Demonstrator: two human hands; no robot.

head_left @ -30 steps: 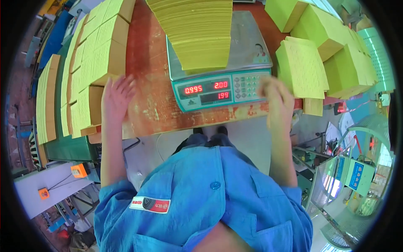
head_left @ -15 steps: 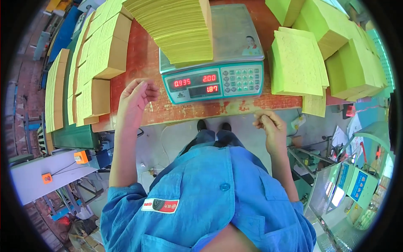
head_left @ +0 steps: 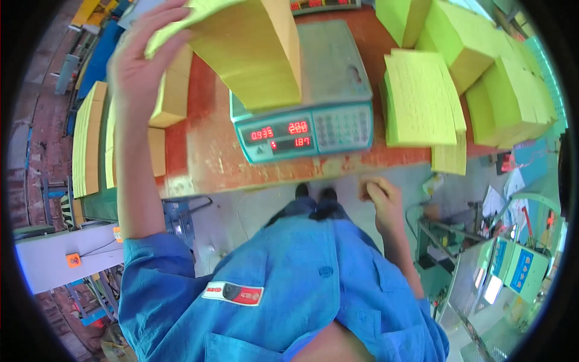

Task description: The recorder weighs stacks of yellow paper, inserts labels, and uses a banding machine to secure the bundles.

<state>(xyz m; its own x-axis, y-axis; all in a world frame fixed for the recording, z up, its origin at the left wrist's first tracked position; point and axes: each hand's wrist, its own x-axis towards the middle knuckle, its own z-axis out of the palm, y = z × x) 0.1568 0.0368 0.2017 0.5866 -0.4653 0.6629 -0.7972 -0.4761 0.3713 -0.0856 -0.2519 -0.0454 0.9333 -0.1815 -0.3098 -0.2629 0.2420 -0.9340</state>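
my left hand (head_left: 142,57) had just reached up to the yellow stack (head_left: 253,57) on the scale (head_left: 335,127), putting its far left edge within grasp; i couldn't tell if it gripped. my right hand (head_left: 383,199) hung loosely closed, seemingly empty.

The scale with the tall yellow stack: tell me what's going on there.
The person's left hand is at the upper left of a tall yellow stack, which stands on a scale with its display lit; whether it grips the stack is unclear. The right hand is loosely closed, in front of the red table. Other yellow stacks stand on both sides.
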